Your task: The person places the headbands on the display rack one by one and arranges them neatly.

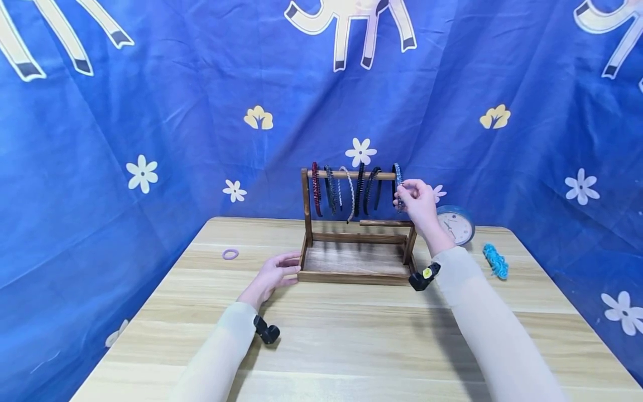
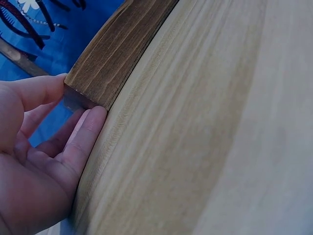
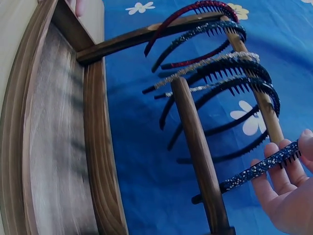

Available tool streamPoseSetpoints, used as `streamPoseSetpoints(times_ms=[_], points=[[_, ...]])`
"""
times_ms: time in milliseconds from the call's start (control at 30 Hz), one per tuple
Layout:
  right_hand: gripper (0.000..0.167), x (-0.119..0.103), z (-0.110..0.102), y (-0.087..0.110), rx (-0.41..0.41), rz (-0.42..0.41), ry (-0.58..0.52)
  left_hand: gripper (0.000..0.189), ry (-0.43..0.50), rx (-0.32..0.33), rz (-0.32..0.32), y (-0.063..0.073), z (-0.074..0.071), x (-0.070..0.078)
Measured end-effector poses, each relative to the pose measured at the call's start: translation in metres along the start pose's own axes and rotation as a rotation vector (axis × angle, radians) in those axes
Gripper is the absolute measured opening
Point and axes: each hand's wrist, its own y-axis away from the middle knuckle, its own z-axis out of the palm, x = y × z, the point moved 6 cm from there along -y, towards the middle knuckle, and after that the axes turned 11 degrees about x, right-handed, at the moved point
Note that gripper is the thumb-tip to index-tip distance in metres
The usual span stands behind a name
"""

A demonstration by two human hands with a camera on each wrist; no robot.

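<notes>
A wooden stand (image 1: 351, 277) with a tray base has several headbands hung along its upper bar (image 1: 331, 175), among them a red one (image 1: 316, 190) and a silver one (image 1: 350, 195). At the bar's right end my right hand (image 1: 420, 204) pinches a blue glittery headband (image 3: 244, 171) between thumb and fingers. Its lower tip passes by the stand's shorter lower bar (image 3: 200, 152) in the right wrist view. My left hand (image 1: 273, 273) touches the left front corner of the tray, fingers mostly straight, with fingertips against the wood (image 2: 105, 73) in the left wrist view.
Behind the right forearm stands a round blue clock (image 1: 455, 226). A bundle of bright blue cord (image 1: 495, 261) lies farther right on the table (image 1: 351, 340). A purple ring (image 1: 230, 254) lies to the left. Blue patterned cloth (image 1: 201, 111) hangs behind.
</notes>
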Motion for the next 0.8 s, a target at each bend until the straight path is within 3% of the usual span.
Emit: streamPoseSetpoints(times_ms=[633,800], points=[[0.014,0.014,0.020,0.006,-0.023,0.095,-0.033,0.050,0.002,0.023,-0.011,0.000,-0.002,-0.003],[0.017,0.016,0.019,0.006,-0.029,0.122,0.004,0.052,0.006,-0.006,-0.009,0.003,-0.001,0.001]])
